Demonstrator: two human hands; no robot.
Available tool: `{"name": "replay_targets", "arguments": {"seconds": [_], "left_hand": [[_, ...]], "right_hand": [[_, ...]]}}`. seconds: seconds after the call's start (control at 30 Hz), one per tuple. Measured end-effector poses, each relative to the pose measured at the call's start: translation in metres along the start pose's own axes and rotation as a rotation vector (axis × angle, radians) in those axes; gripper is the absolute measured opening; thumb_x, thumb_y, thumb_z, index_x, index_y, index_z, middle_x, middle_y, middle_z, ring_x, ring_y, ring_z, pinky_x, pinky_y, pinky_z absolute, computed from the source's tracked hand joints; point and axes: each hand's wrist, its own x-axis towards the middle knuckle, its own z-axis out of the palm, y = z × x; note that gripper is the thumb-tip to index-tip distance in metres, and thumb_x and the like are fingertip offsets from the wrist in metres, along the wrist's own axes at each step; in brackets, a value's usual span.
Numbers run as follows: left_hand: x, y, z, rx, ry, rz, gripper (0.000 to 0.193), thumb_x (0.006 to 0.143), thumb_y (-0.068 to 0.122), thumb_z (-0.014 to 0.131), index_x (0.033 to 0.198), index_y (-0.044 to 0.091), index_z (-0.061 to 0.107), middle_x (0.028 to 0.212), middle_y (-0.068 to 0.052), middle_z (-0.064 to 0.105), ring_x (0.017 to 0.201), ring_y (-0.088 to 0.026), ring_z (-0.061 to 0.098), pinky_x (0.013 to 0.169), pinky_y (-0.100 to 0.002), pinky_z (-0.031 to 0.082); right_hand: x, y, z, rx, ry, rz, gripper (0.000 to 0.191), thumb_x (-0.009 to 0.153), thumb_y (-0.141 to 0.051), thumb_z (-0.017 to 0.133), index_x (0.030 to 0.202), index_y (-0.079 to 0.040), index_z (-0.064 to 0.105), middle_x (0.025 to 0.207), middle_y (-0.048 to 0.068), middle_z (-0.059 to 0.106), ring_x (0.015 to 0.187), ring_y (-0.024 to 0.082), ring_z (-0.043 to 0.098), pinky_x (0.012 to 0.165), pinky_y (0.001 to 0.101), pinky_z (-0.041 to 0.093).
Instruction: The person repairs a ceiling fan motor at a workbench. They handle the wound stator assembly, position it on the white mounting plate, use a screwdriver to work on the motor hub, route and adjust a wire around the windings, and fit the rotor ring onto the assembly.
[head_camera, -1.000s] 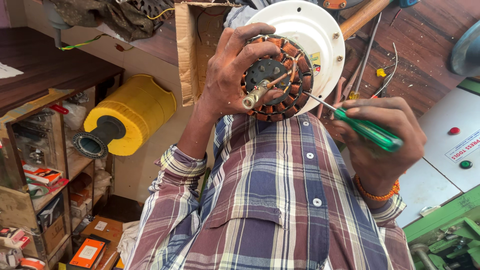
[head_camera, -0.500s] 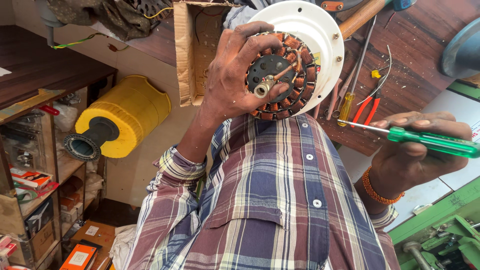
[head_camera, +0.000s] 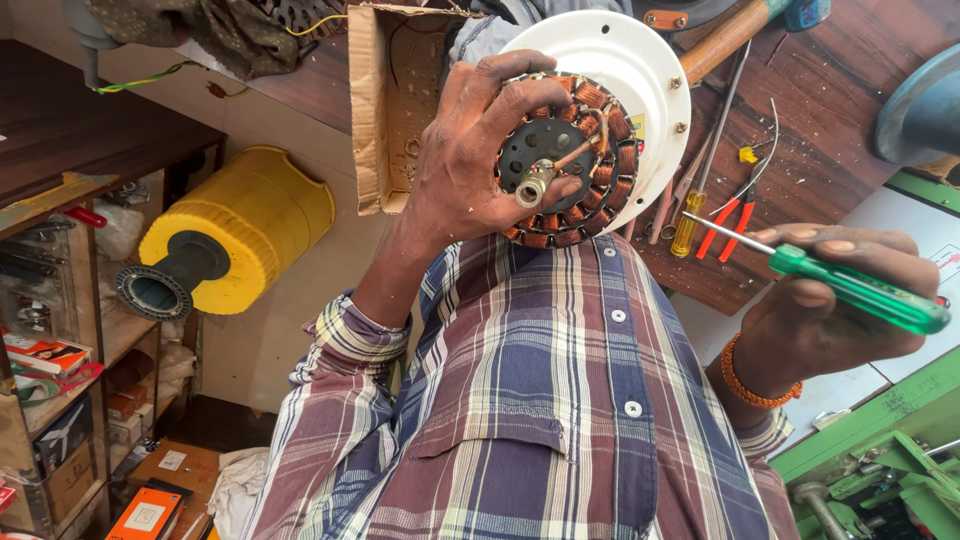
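My left hand (head_camera: 465, 175) grips a round fan motor stator (head_camera: 598, 150) with copper windings, a black hub and a short metal shaft (head_camera: 531, 190) pointing towards me. The stator sits in front of a white round fan cover (head_camera: 645, 65) lying on the wooden bench (head_camera: 850, 110). My right hand (head_camera: 815, 320) is shut around a green-handled screwdriver (head_camera: 860, 292). Its metal tip points left towards the stator but stays well clear of it. A plaid shirt fills the lower middle of the view.
On the bench lie a yellow-handled screwdriver (head_camera: 685, 228), red-handled pliers (head_camera: 735, 212) and a wooden hammer handle (head_camera: 725, 42). An open cardboard box (head_camera: 385, 110) stands left of the stator. A yellow cylinder (head_camera: 245, 225) and cluttered shelves (head_camera: 50, 340) are at left, green machinery (head_camera: 880, 470) at lower right.
My right hand has drawn the screwdriver away from the stator, out to the right. My left hand has kept hold of the stator.
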Motion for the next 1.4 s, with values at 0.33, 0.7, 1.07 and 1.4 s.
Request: {"name": "replay_targets", "arguments": {"seconds": [0.33,0.7,1.07,1.4], "left_hand": [[0.002,-0.003,-0.005,-0.033,-0.015,0.048,0.058,0.089,0.046,0.091,0.131,0.021,0.061,0.143,-0.001,0.054,0.121,-0.028,0.056,0.100,-0.042,0.056],[0.001,-0.006,-0.005,-0.005,-0.022,0.060,0.057,0.094,0.054,0.085,0.131,0.019,0.061,0.140,-0.003,0.054,0.123,-0.029,0.056,0.101,-0.042,0.056],[0.001,-0.008,-0.008,-0.004,-0.043,0.066,0.057,0.092,0.054,0.086,0.131,0.021,0.061,0.144,-0.003,0.055,0.121,-0.029,0.056,0.098,-0.042,0.056],[0.001,-0.010,-0.010,0.001,-0.071,0.106,0.054,0.093,0.054,0.088,0.132,0.024,0.065,0.148,-0.002,0.055,0.123,-0.029,0.057,0.093,-0.038,0.059]], "right_hand": [[0.015,-0.001,0.016,-0.103,-0.267,-0.050,0.037,0.102,-0.025,0.084,0.114,0.002,0.061,0.103,0.018,0.072,0.091,0.027,0.077,0.078,0.0331,0.065],[0.052,-0.005,0.021,-0.092,-0.573,-0.158,0.031,0.086,-0.010,0.087,0.106,0.003,0.068,0.105,0.021,0.071,0.098,0.030,0.076,0.082,0.0354,0.064],[0.049,-0.012,0.028,-0.019,-0.575,-0.127,0.028,0.083,-0.005,0.086,0.104,0.004,0.068,0.103,0.020,0.070,0.102,0.035,0.076,0.087,0.0435,0.067],[0.003,0.021,0.023,0.189,-0.392,-0.128,0.024,0.089,-0.008,0.079,0.103,0.001,0.062,0.103,0.017,0.063,0.102,0.040,0.075,0.083,0.0478,0.065]]}}
